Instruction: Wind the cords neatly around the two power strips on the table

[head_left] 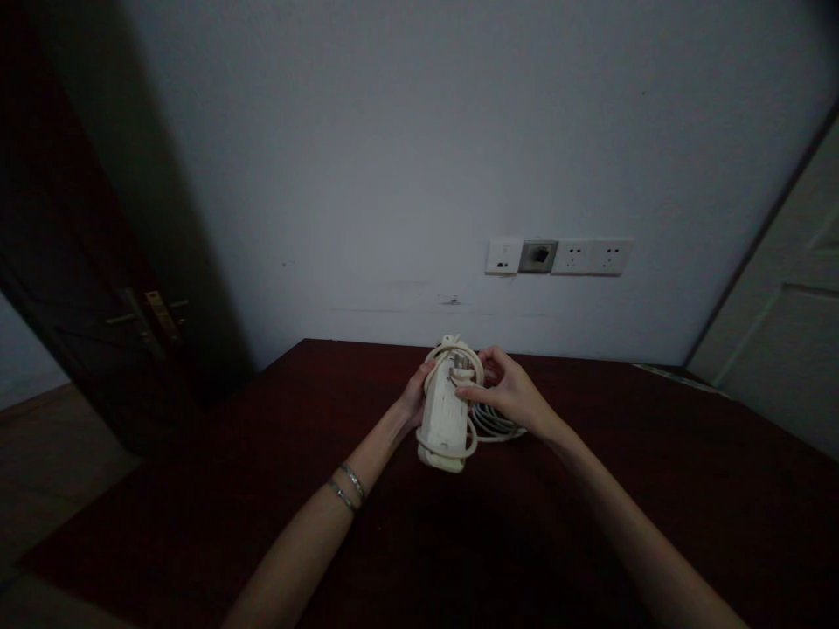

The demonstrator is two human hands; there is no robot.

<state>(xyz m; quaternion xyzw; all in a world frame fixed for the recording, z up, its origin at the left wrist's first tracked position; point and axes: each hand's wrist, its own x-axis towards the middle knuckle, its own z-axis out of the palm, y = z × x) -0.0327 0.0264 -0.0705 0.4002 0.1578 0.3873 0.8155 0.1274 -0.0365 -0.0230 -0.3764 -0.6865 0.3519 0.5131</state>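
A white power strip (446, 419) with its cord looped around it is held up over the dark red table, tilted toward me. My left hand (414, 393) grips its left side, the fingers partly hidden behind it. With thumb and fingers, my right hand (508, 390) pinches the white plug (462, 374) near the strip's upper end, where metal prongs seem to show. A loop of cord runs across the strip's lower end. Behind and to the right, a coil of pale cable (495, 425) rests on the tabletop.
The dark red table (315, 411) meets a pale wall carrying a row of sockets (593, 257) and a grey outlet plate (538, 256). At left stands a dark door with a handle (124, 318). A light door panel (780, 262) is at right.
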